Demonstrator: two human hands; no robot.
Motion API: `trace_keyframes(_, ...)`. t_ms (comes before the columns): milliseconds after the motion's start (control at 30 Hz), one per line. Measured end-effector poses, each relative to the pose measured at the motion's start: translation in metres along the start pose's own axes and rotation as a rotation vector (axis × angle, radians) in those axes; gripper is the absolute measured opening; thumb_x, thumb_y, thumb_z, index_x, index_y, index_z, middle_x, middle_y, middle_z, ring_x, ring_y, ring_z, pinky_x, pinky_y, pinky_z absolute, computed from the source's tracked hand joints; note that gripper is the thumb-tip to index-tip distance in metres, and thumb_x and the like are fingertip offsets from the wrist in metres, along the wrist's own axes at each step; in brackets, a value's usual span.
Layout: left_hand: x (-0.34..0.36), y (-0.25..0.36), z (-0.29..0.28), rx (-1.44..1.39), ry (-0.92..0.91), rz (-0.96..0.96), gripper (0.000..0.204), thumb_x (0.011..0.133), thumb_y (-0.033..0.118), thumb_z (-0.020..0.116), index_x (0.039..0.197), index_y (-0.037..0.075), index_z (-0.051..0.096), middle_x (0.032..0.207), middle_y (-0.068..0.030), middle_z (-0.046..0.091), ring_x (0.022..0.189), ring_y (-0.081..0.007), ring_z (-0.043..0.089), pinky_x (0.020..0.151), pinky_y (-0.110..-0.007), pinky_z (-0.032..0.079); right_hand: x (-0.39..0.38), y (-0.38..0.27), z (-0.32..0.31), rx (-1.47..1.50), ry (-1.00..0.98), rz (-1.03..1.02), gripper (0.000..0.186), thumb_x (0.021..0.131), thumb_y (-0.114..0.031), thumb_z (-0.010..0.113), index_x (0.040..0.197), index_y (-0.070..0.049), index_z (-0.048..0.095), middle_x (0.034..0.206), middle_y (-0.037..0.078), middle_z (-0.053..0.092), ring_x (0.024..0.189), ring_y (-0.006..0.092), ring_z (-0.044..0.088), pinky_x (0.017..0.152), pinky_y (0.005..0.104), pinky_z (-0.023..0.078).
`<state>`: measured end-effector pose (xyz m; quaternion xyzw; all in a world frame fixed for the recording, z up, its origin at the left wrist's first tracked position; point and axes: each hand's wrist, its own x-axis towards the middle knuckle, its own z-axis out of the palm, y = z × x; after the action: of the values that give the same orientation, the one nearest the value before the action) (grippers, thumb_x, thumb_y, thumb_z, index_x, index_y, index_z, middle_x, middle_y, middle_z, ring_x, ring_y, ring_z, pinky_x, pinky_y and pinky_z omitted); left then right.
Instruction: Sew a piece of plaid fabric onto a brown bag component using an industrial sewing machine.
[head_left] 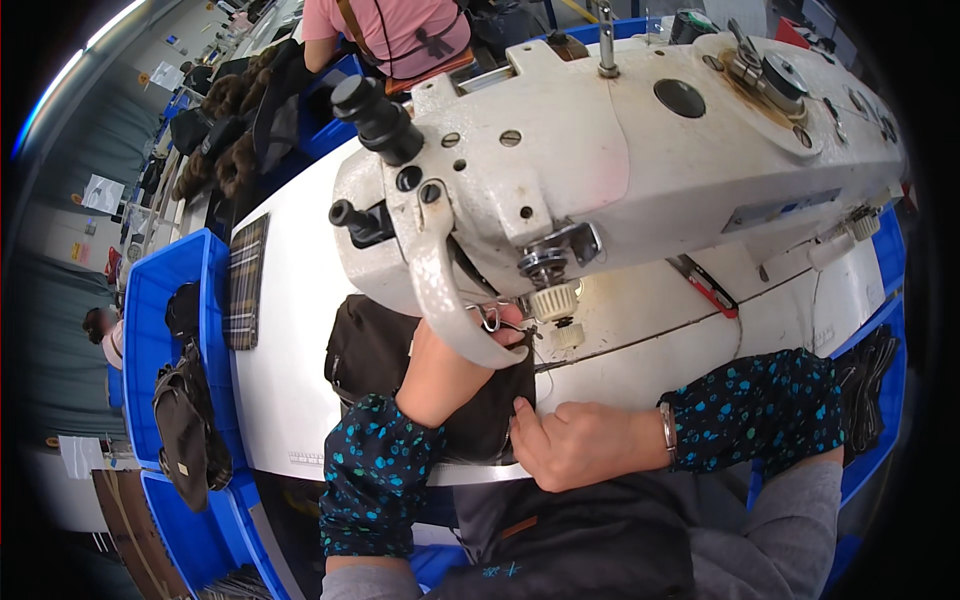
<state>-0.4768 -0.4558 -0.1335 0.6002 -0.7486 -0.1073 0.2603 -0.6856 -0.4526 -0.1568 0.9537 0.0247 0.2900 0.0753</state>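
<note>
A dark brown-black fabric piece [482, 425] lies on the white sewing table under the head of a white sewing machine [620, 150]. My left hand [445, 370] rests over the fabric, its bunched fingertips close by the needle area and partly hidden behind the machine's curved white guard [440, 290]. At the fabric's right edge, my right hand [580, 440] is closed, thumb and forefinger gripping the border. A thin thread hangs near the needle. The needle tip and presser foot are mostly hidden.
Red-and-black snips [705, 288] lie right of the needle. A plaid cloth [247, 282] sits at the table's left edge. Blue bins [215, 370] with dark pieces stand at left, and another with dark fabric [868, 390] at right. Beyond the machine sits a person in pink [415, 35].
</note>
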Motion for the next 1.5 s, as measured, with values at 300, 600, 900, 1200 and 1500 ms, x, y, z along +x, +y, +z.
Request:
trace_keyframes(300, -0.002, 0.008, 0.002, -0.033, 0.063, -0.087, 0.021, 0.08, 0.012, 0.081, 0.095, 0.002, 0.069, 0.088, -0.0134, 0.071, 0.08, -0.0382, 0.067, 0.069, -0.043, 0.053, 0.001, 0.0, -0.002, 0.001, -0.002, 0.025, 0.028, 0.077, -0.017, 0.06, 0.08, 0.008, 0.071, 0.086, 0.034, 0.071, 0.05, 0.0165, 0.06, 0.043, 0.0256, 0.043)
trace_keyframes(600, 0.0, 0.005, 0.0, -0.135, -0.013, -0.124, 0.033, 0.076, 0.009, 0.081, 0.101, -0.003, 0.064, 0.092, -0.02, 0.067, 0.088, -0.0392, 0.065, 0.076, -0.045, 0.051, 0.0, -0.002, -0.002, -0.052, -0.03, 0.038, 0.026, 0.078, -0.018, 0.062, 0.084, 0.005, 0.072, 0.091, 0.028, 0.074, 0.048, 0.0095, 0.051, 0.045, 0.0237, 0.03)
trace_keyframes(900, -0.001, 0.004, -0.006, 0.155, 0.036, -0.011, 0.038, 0.081, 0.025, 0.083, 0.1, -0.004, 0.067, 0.084, -0.0191, 0.069, 0.074, -0.04, 0.068, 0.063, -0.045, 0.054, 0.001, -0.004, -0.006, 0.011, -0.062, 0.063, 0.025, 0.075, -0.016, 0.061, 0.075, 0.008, 0.068, 0.093, 0.04, 0.069, 0.045, 0.0144, 0.055, 0.039, 0.0263, 0.039)
trace_keyframes(1200, -0.005, 0.0, -0.001, 0.169, -0.028, -0.107, 0.039, 0.081, 0.031, 0.084, 0.094, -0.002, 0.069, 0.075, -0.0169, 0.067, 0.067, -0.0344, 0.066, 0.06, -0.043, 0.051, 0.003, -0.006, -0.017, 0.097, -0.164, 0.09, 0.024, 0.077, -0.016, 0.061, 0.074, 0.008, 0.067, 0.096, 0.041, 0.069, 0.04, 0.0135, 0.052, 0.036, 0.027, 0.039)
trace_keyframes(1500, 0.003, -0.011, 0.0, 0.215, 0.067, 0.005, 0.034, 0.079, 0.032, 0.085, 0.084, 0.002, 0.071, 0.067, -0.0128, 0.065, 0.063, -0.0347, 0.064, 0.06, -0.042, 0.05, 0.001, -0.001, -0.007, -0.046, -0.116, 0.056, 0.021, 0.075, -0.014, 0.062, 0.08, 0.005, 0.068, 0.095, 0.036, 0.071, 0.042, 0.0133, 0.054, 0.039, 0.0241, 0.04)
